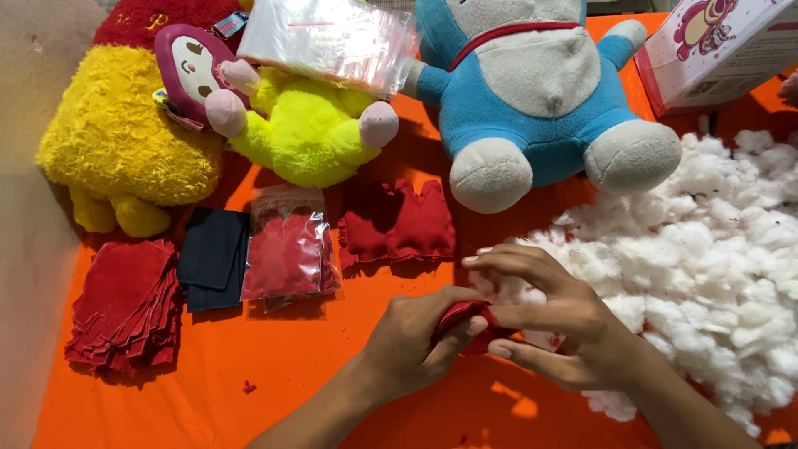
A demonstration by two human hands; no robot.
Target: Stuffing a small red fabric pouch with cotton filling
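Pinching red fabric piece (465, 320): both hands (490, 333) | white stuffing (706, 266) right | red pouches (397, 224) behind

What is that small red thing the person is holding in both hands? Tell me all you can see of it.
The small red fabric piece looks like soft felt or plush. It is pinched between the left hand and the right hand, just above the orange tabletop, beside the white stuffing pile. Fingers hide most of it, so its shape is unclear.
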